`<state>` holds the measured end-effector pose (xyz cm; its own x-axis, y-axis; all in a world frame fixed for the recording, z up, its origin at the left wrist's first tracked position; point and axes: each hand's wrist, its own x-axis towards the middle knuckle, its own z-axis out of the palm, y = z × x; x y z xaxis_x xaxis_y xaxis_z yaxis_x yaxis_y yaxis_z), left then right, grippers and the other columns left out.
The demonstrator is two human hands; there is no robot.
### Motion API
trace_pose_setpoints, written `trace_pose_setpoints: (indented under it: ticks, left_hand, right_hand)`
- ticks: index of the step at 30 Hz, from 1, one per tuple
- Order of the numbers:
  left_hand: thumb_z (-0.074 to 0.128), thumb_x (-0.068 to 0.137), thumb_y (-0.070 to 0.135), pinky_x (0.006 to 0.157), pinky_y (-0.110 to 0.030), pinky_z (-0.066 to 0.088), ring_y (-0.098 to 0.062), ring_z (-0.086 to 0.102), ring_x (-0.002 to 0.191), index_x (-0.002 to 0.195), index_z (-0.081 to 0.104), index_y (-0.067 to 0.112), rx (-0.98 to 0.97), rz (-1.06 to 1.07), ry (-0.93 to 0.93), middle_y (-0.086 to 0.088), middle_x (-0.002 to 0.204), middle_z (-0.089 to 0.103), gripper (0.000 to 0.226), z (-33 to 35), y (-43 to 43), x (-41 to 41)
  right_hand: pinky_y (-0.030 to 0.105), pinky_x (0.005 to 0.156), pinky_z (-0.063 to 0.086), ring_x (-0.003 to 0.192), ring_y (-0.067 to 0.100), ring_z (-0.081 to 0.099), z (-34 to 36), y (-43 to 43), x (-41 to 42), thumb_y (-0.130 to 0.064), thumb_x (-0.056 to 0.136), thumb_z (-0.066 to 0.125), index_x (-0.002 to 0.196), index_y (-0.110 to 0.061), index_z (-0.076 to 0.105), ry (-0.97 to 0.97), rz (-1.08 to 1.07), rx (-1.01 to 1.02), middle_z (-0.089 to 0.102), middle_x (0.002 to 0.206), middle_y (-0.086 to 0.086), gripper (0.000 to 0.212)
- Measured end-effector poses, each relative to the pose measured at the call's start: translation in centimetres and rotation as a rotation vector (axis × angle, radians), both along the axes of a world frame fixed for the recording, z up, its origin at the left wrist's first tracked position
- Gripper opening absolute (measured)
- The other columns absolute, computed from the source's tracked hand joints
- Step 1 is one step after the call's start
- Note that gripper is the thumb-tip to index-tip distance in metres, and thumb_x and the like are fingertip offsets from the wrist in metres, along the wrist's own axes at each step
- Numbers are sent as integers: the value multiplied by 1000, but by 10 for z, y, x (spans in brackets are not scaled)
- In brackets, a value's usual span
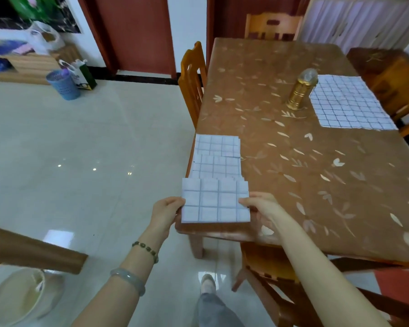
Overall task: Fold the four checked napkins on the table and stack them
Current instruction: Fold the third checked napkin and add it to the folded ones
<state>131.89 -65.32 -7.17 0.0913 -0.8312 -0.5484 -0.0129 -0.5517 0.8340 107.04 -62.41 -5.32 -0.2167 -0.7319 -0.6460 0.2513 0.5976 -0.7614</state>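
Observation:
Three folded white napkins with a dark grid lie in a row along the left edge of the brown table. The nearest folded napkin sits at the table's near left corner, with my left hand pinching its left edge and my right hand pinching its right edge. Behind it lie the middle folded napkin and the far folded napkin, each partly overlapped by the one in front. A fourth napkin lies spread flat at the far right.
A gold canister stands beside the flat napkin's left edge. Wooden chairs stand at the table's left side, far end, right side and near side. A blue bin stands on the tiled floor.

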Motion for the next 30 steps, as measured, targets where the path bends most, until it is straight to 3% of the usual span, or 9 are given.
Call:
trace_pose_setpoints:
  ticks: [3, 6, 9, 13, 16, 20, 30]
  left_hand:
    - [67, 84, 7, 83, -41, 56, -28, 66, 82, 77, 71, 9, 7, -72, -132, -12, 86, 72, 8, -20, -29, -8]
    - [72, 81, 9, 78, -36, 55, -25, 66, 79, 70, 69, 14, 2, -148, -297, -4, 78, 70, 12, -40, -52, -19]
    - [75, 78, 13, 71, -28, 47, -24, 64, 77, 71, 70, 14, 31, -199, -402, -3, 75, 69, 9, -54, -68, -28]
    - [74, 78, 16, 73, -27, 45, -22, 62, 77, 74, 71, 13, 61, -220, -486, -4, 78, 69, 6, -67, -82, -33]
    - [73, 79, 16, 67, -25, 41, -20, 61, 72, 63, 66, 17, 74, -260, -530, 1, 69, 66, 17, -74, -88, -35]
    - [72, 79, 18, 66, -25, 42, -21, 61, 70, 59, 63, 20, 97, -280, -562, 4, 64, 64, 23, -77, -100, -36]
    - [72, 79, 16, 70, -35, 56, -26, 67, 70, 65, 68, 6, 68, -341, -582, -9, 67, 69, 18, -81, -117, -31]
  right_hand:
    - [41, 77, 58, 88, 30, 69, -26, -20, -10, 9, 77, 68, 95, 4, 68, 57, 53, 38, 71, 95, 19, 19]
    - [42, 75, 56, 73, 25, 66, -54, -37, -18, 7, 75, 71, 80, 3, 65, 185, 97, 99, 69, 85, 16, 8]
    - [40, 66, 57, 61, 20, 61, -76, -50, -23, 4, 74, 73, 63, -5, 61, 297, 145, 162, 64, 68, 10, 18]
    - [47, 66, 56, 60, 25, 62, -100, -64, -25, -2, 70, 74, 52, -11, 61, 409, 227, 176, 62, 60, 10, 24]
    - [40, 57, 54, 46, 22, 56, -115, -73, -27, -6, 70, 72, 43, -13, 57, 476, 226, 198, 58, 49, 8, 32]
    - [37, 56, 53, 44, 19, 55, -117, -83, -27, -6, 72, 71, 51, -13, 59, 481, 194, 220, 58, 48, 5, 26]
    - [33, 55, 48, 53, 23, 56, -115, -93, -21, -5, 73, 69, 52, -13, 58, 502, 182, 192, 59, 58, 7, 26]
